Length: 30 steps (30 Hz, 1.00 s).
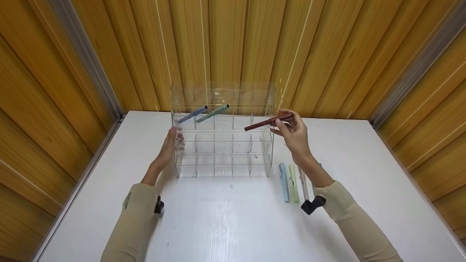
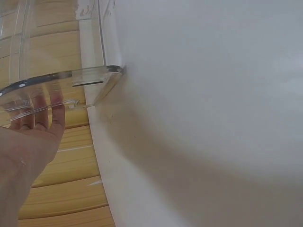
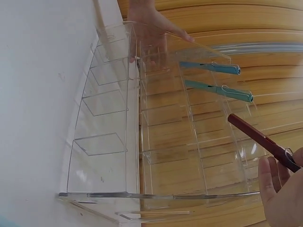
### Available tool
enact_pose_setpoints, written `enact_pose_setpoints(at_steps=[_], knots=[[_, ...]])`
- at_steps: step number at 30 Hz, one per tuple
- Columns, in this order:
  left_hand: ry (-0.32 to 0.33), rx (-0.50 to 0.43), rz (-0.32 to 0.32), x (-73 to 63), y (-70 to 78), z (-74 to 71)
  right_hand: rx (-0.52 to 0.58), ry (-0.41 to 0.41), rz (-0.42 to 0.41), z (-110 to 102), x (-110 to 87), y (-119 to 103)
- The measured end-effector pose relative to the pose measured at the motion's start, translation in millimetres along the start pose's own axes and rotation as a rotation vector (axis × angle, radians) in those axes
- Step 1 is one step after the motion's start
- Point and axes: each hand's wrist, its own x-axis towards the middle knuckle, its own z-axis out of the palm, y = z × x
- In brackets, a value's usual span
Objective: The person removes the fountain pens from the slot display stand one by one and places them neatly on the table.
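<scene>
In the head view, a rack (image 1: pixel 222 130) of clear, glossy plastic, split into tiers of boxy compartments, stands on a smooth white table (image 1: pixel 204 218) before a wall (image 1: pixel 225 43) of ribbed, wood-grained panels; the left hand (image 1: pixel 168 145) rests against the rack's side; the right hand (image 1: pixel 295 134) pinches a slim, dark red pen (image 1: pixel 264 124) between thumb and fingers, near the rack's right end; a blue pen (image 1: pixel 193 114) and a green pen (image 1: pixel 213 114) lean in neighbouring compartments of the top tier, towards the left; a light blue pen (image 1: pixel 284 183), a pale green pen (image 1: pixel 293 183) and a pinkish one (image 1: pixel 303 185) lie side by side near the right forearm.

In the left wrist view, the left hand's fingers, fairly straight, lie against the transparent side panel with its thick, curved edge; the thumb is out of sight.

In the right wrist view, the red pen, a smooth cylinder with a looped clip, slants from the right hand's grasp towards the rack; the blue and green pens show wire clips.
</scene>
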Motion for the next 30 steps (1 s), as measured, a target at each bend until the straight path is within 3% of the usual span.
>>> enact_pose_setpoints(at_steps=[18,30], knots=[[0.008,-0.005,0.022,0.7,-0.2,-0.8,0.089,0.033,0.066,-17.7,-3.1,5.7],[0.008,-0.018,0.009,-0.4,-1.0,-0.7,-0.014,0.057,0.100,-33.5,-6.7,9.8]])
